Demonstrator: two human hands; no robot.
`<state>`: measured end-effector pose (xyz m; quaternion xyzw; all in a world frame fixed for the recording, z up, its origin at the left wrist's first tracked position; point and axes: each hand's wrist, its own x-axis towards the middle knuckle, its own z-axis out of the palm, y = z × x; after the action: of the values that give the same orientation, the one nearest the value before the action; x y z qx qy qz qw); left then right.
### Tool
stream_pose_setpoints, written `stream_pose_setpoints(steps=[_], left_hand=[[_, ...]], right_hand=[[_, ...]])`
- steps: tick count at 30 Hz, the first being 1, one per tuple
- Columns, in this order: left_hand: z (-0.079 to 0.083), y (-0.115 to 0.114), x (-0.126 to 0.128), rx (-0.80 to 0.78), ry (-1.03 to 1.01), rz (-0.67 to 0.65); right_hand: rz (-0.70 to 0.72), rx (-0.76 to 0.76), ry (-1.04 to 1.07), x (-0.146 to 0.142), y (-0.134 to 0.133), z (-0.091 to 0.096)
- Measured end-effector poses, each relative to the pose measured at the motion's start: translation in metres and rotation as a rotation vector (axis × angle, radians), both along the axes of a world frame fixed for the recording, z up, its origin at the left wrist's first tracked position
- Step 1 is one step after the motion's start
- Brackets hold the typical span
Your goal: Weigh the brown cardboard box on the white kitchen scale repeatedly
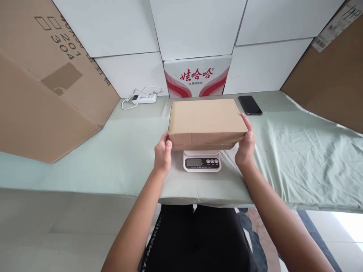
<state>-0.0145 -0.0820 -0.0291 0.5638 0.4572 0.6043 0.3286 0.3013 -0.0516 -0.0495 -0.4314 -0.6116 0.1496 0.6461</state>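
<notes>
Basically, nearest is the wearer's black trousers (201, 238), then the front edge of the green cloth-covered tabletop (113, 166). Just in from that edge sits a white digital scale (202, 169), its display (194, 162) and buttons toward the wearer; no reading legible. Left hand (163, 153) on the near left corner of a closed cardboard box (207, 117), thumb at the front; right hand (246, 147) on its right end, thumb at the near corner, fingers along the side. Grip: both hands holding the box, one at each end, spread to its full length. Box is above the scale, hiding most of the platform; can't tell whether it touches. To handle it well, I'd keep both ends level, centre it over the platform, and keep fingers out from underneath; any reading would likely count only with both hands off. Keep thumbs clear of the buttons too. Farther back: black smartphone (250, 105) to the right, white corded device (144, 98) to the left, then a red-and-white Wahaha carton (197, 85) against stacked white boxes (195, 26).
</notes>
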Motion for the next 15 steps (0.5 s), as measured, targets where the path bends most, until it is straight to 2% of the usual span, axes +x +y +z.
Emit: stream_pose_setpoints(steps=[3,5,8,10,12,15], left_hand=[[0.011,0.000,0.001,0.096,-0.021,-0.001],[0.025,0.009,-0.001,0.182,-0.048,0.004],[0.047,0.040,-0.004,0.250,-0.048,-0.012],[0.052,0.070,-0.003,0.236,-0.038,-0.054],[0.043,0.099,0.001,0.192,-0.051,-0.070],[0.012,0.128,0.009,0.092,-0.077,-0.021]], right_hand=[[0.010,0.015,0.026,0.000,0.002,0.006],[0.018,0.060,0.012,-0.001,0.006,0.022],[0.006,0.126,-0.074,-0.007,0.021,0.057],[-0.030,0.115,-0.113,-0.012,0.040,0.075],[-0.032,0.094,-0.115,-0.016,0.067,0.075],[0.029,0.047,-0.020,-0.019,0.109,0.044]])
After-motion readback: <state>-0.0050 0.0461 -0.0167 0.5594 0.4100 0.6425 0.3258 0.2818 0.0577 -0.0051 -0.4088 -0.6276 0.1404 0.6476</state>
